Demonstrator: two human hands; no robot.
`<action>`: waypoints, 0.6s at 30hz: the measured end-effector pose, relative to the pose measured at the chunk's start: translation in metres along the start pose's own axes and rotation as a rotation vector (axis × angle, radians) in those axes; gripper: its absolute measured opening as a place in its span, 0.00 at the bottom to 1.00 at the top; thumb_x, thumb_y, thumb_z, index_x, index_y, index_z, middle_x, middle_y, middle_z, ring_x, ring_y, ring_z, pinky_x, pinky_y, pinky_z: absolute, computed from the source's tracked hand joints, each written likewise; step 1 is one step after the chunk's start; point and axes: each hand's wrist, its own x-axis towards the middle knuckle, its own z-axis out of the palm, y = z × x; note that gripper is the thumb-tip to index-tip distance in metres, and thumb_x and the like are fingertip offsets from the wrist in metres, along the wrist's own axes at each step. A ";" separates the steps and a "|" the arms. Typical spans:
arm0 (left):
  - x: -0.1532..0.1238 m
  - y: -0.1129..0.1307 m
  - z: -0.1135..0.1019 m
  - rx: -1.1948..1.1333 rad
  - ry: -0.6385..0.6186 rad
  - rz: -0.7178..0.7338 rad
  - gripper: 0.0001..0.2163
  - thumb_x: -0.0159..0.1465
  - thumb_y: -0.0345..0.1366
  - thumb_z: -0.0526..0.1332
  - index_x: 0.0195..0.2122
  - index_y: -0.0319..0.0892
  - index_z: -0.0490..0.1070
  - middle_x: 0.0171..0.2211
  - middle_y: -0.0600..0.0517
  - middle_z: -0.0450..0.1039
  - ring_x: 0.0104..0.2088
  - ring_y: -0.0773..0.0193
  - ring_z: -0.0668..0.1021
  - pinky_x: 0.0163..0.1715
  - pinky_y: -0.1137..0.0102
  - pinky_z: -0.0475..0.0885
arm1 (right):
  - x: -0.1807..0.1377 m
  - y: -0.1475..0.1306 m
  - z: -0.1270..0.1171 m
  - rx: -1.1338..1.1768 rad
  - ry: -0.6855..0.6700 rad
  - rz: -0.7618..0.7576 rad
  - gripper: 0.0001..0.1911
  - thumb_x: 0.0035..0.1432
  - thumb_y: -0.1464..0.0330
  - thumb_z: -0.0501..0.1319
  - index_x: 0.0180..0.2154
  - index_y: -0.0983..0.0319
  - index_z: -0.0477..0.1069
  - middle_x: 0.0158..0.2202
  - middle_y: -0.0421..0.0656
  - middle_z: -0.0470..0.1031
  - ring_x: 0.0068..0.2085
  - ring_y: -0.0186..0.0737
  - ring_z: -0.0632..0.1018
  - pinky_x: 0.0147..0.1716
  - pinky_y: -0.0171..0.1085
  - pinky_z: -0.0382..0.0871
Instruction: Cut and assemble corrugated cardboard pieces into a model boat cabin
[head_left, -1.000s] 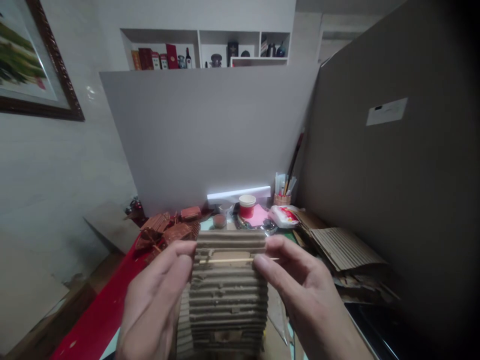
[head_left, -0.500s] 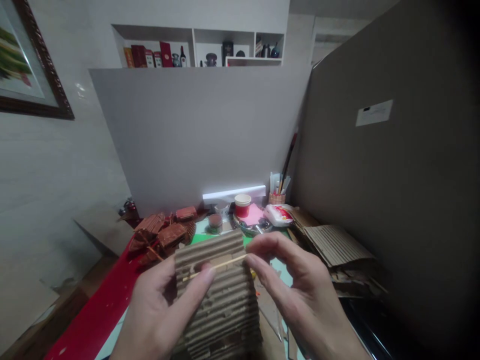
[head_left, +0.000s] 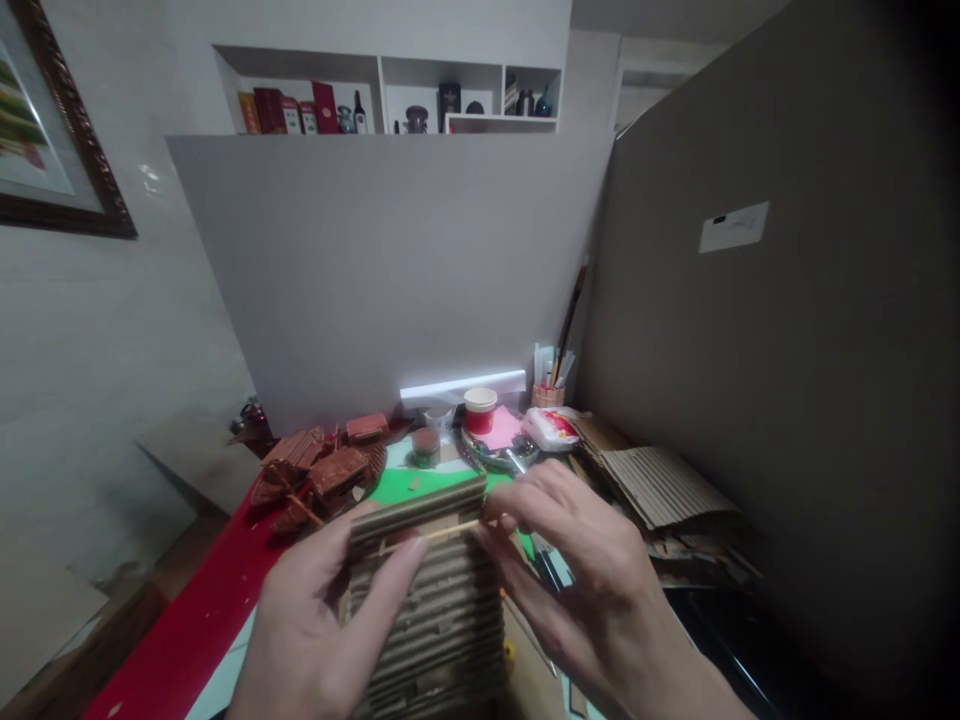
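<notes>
A piece of brown corrugated cardboard (head_left: 442, 625), its ridges running crosswise, is held up in front of me. My left hand (head_left: 322, 610) grips its left edge, the thumb lying on the ridged face. Across the upper part lies a thin pale wooden stick (head_left: 452, 531), its left part pressed under my left thumb. My right hand (head_left: 577, 570) pinches the stick's right end between thumb and fingers at the board's right edge. Near the top, a strip of the ridged layer looks torn away around the stick.
Reddish-brown model pieces (head_left: 337, 470) sit on the left over a red cloth (head_left: 195, 610). Behind my hands are a red-and-white paper cup (head_left: 480, 412), a small jar (head_left: 425, 448) and a green sheet (head_left: 397, 486). Stacked corrugated cardboard (head_left: 667, 485) lies to the right, below a grey panel.
The cardboard has tipped so its face is seen at a flatter angle. My right fingers have curled in closer around the stick's right end. The view has shifted slightly.
</notes>
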 end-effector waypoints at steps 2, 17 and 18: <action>0.000 0.002 0.000 -0.018 -0.011 -0.038 0.09 0.56 0.42 0.67 0.37 0.47 0.82 0.36 0.55 0.84 0.37 0.58 0.83 0.42 0.70 0.77 | 0.001 -0.001 -0.002 0.009 -0.019 0.002 0.06 0.64 0.78 0.57 0.35 0.63 0.69 0.30 0.40 0.66 0.32 0.37 0.67 0.31 0.36 0.60; 0.003 0.003 0.002 -0.122 -0.106 -0.174 0.18 0.58 0.46 0.68 0.47 0.43 0.78 0.47 0.48 0.83 0.49 0.51 0.81 0.45 0.68 0.77 | 0.001 0.002 0.001 0.029 -0.043 -0.016 0.09 0.65 0.77 0.56 0.33 0.63 0.71 0.29 0.41 0.65 0.31 0.37 0.66 0.29 0.36 0.59; 0.003 0.004 0.002 -0.156 -0.106 -0.192 0.22 0.58 0.47 0.68 0.52 0.45 0.75 0.49 0.48 0.82 0.50 0.51 0.81 0.45 0.69 0.78 | 0.001 0.002 0.001 0.030 -0.050 -0.008 0.09 0.65 0.77 0.56 0.33 0.63 0.72 0.29 0.41 0.65 0.31 0.38 0.66 0.30 0.36 0.60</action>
